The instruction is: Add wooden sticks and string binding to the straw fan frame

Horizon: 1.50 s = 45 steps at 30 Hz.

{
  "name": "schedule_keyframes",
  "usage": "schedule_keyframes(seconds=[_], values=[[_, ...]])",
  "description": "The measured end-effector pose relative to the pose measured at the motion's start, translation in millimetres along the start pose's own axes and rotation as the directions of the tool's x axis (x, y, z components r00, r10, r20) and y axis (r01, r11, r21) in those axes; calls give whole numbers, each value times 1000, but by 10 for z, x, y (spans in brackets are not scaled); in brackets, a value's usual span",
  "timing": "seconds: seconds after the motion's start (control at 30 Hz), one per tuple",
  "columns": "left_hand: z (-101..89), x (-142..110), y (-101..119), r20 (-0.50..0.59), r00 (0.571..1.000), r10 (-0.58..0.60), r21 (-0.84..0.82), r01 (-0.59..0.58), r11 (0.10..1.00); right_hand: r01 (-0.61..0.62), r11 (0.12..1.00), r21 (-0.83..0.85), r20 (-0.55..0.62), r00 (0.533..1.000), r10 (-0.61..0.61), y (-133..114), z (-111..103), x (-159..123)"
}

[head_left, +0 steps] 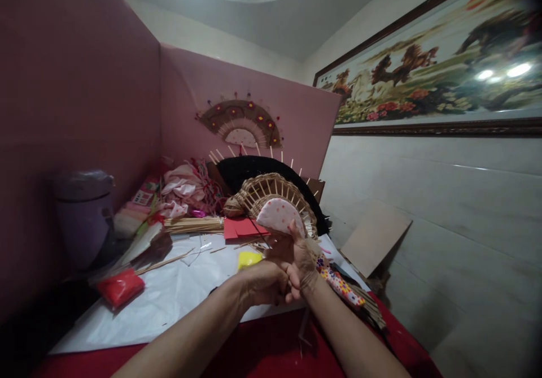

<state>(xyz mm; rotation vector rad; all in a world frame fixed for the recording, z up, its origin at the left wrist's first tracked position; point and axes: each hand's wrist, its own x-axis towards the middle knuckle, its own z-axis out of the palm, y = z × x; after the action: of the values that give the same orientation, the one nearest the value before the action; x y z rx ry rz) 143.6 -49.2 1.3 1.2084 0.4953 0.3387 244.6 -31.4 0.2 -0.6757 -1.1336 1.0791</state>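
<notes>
A woven wicker fan (271,189) stands tilted in front of me, with a white, pink-dotted half-round fabric piece (277,215) at its base. The thumb of my right hand (300,265) lies against the lower edge of that fabric, and its other fingers are curled below. My left hand (269,282) is bent inward with closed fingers, touching the right hand at the palm. Whatever its fingers hold is hidden. Close by lie a yellow packet (249,260), red paper (241,229) and a flower-patterned cloth strip (341,285).
Behind the fan rises a black fan-shaped piece (241,169) with sticks. A decorated fan (241,119) hangs on the pink panel. Bundled sticks (195,225), pink cloth (186,183), a red packet (121,287) and a lidded bin (84,220) are at left. A board (376,237) leans right.
</notes>
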Motion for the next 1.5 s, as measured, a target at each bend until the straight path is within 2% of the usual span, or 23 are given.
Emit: schedule_keyframes(seconds=[0.1, 0.17, 0.23, 0.3, 0.37, 0.4, 0.47, 0.53, 0.57, 0.63, 0.73, 0.77, 0.83, 0.9, 0.93, 1.0, 1.07, 1.1, 1.17, 1.27, 1.33, 1.43, 1.5], values=[[123, -156, -68, -87, 986, 142, 355, -102, 929, -25, 962, 273, -71, 996, 46, -22, -21, 37], [218, -349, -53, -95, 933, 346, 693, -187, 696, -7, 908, 418, -110, 992, 58, -44, -46, 60], [248, -571, 19, -39, 863, 504, 886, -203, 416, 4, 873, 487, -125, 990, 66, -62, -75, 76], [168, -773, 117, -85, 820, 566, 947, -110, 302, 11, 864, 504, -147, 986, 73, -71, -101, 85], [-5, -931, 183, -212, 741, 637, 948, -3, 319, 30, 868, 495, -181, 981, 70, -64, -119, 91], [-105, -993, 186, -256, 732, 632, 947, 60, 315, 39, 871, 489, -194, 979, 65, -55, -124, 93], [-279, -1092, 121, -256, 812, 524, 945, 97, 312, 51, 875, 482, -207, 977, 57, -34, -128, 96], [-383, -1155, -14, -171, 901, 398, 948, 40, 316, 66, 876, 477, -206, 978, 39, -17, -122, 97], [-410, -1171, -87, -140, 917, 372, 949, 16, 316, 73, 878, 473, -203, 979, 27, -13, -117, 96], [-451, -1161, -191, -140, 903, 406, 934, -15, 356, 86, 883, 461, -206, 979, 13, -15, -102, 94], [-587, -1048, -134, -350, 810, 470, 807, 5, 591, 89, 886, 455, -234, 972, 23, -26, -88, 90], [-667, -995, -51, -489, 761, 426, 681, 27, 732, 88, 886, 455, -244, 969, 29, -27, -89, 90], [-864, -893, 173, -657, 692, 298, 321, -101, 942, 82, 887, 454, -254, 966, 41, -23, -97, 93], [-1072, -822, 398, -743, 609, 277, 36, -376, 926, 74, 892, 445, -259, 965, 49, -13, -107, 97], [-1164, -801, 481, -746, 604, 282, -39, -461, 886, 73, 895, 440, -261, 964, 50, -8, -111, 99], [-1298, -781, 552, -805, 528, 270, -56, -520, 852, 65, 899, 433, -259, 964, 55, 2, -112, 102], [-1347, -772, 501, -861, 442, 251, -3, -497, 867, 58, 901, 431, -249, 967, 58, 17, -105, 102], [-1336, -766, 449, -877, 419, 236, 11, -474, 880, 55, 901, 431, -242, 969, 56, 27, -99, 100], [-1247, -740, 343, -870, 433, 236, 35, -424, 905, 50, 899, 435, -220, 974, 52, 49, -80, 91], [-1002, -659, 291, -756, 576, 311, 113, -353, 929, 8, 888, 460, -165, 983, 76, 78, -34, 56], [-824, -583, 340, -681, 639, 358, 79, -423, 903, -31, 879, 477, -111, 989, 95, 87, 8, 24], [-632, -486, 441, -568, 653, 501, -35, -628, 778, -70, 868, 492, -53, 992, 111, 87, 70, -21], [-574, -460, 468, -481, 661, 575, -104, -695, 712, -94, 857, 506, -43, 990, 134, 84, 98, -42]])
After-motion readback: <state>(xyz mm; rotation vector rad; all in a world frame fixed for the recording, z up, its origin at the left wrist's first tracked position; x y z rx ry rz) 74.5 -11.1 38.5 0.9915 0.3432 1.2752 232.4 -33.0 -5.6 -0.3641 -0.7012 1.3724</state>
